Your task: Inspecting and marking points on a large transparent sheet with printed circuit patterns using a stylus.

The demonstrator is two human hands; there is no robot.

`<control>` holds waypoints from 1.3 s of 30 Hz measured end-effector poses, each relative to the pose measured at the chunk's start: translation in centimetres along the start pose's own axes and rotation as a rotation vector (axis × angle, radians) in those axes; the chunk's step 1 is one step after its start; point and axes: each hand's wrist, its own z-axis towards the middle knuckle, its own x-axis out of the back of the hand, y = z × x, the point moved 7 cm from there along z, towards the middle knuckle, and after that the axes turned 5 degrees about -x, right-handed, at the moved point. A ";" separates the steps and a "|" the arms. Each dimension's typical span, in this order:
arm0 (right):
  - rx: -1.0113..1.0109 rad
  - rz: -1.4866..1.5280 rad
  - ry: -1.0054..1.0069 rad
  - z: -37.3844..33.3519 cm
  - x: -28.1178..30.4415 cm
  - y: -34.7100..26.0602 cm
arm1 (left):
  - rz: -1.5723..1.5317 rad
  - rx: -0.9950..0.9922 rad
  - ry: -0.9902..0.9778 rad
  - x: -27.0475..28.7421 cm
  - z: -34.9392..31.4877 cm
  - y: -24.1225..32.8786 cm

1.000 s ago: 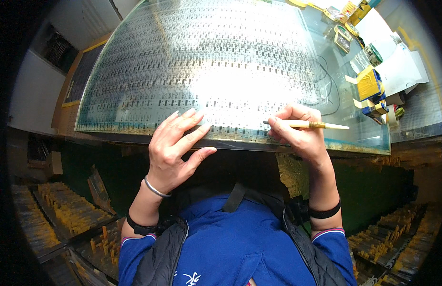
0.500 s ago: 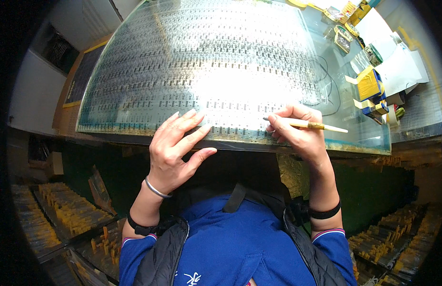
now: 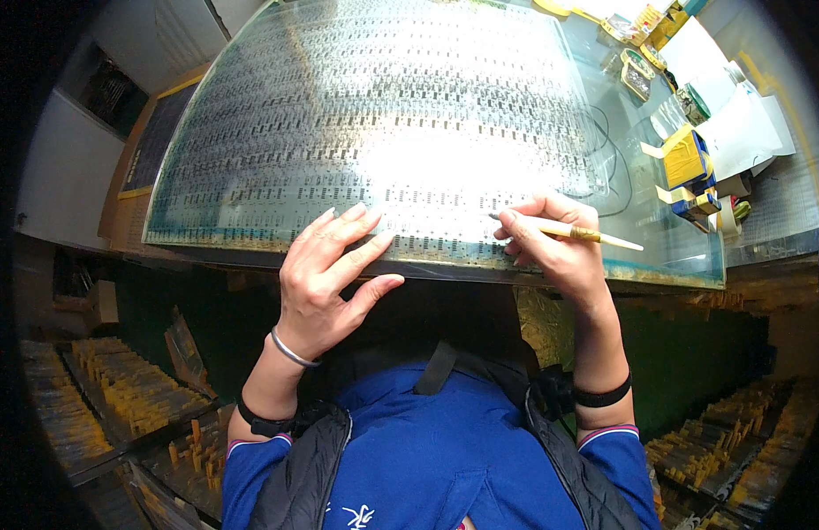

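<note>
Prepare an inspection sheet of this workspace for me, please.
Surface: glass tabletop, strong glare over its middle.
Job's things: dark-patterned sheet; slim pale tool with a dark tip.
Clutter: yellow-and-blue block and white papers at the right.
Hands: left hand, fingers spread, over the near edge; right hand grips the tool.
Cables: thin dark cord near the sheet's right edge.
Surroundings: racks with yellow tabs, lower left and right.

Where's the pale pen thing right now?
In the head view, the pale pen thing is in the right hand, to the right of the left hand, over the glass tabletop near its front edge.
</note>
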 end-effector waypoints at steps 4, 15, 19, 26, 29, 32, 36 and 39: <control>-0.049 -0.006 -0.216 -0.2 -0.3 0.0 | 0.006 0.008 0.004 0.0 -0.2 -0.1; 0.362 -0.510 -0.324 -1.8 -2.4 -3.3 | -0.017 -0.008 -0.008 0.3 0.0 0.1; 0.132 -0.208 -1.058 -8.5 -5.7 -3.4 | -0.020 -0.002 -0.016 0.3 -0.1 0.3; 0.191 0.140 -0.411 -6.6 0.1 -3.4 | -0.018 -0.016 0.000 0.2 0.1 0.4; 0.237 0.063 -0.203 -4.8 1.6 -2.9 | -0.008 -0.017 0.000 0.1 0.1 0.5; 0.150 0.078 -0.118 -2.1 2.0 -2.3 | 0.001 -0.011 -0.008 0.0 -0.1 0.4; 0.080 0.080 -0.142 0.3 0.5 -1.3 | 0.009 -0.019 0.004 0.0 0.1 0.6; 0.153 -0.062 -0.066 0.9 0.1 -0.4 | 0.009 -0.013 -0.006 0.1 0.0 0.7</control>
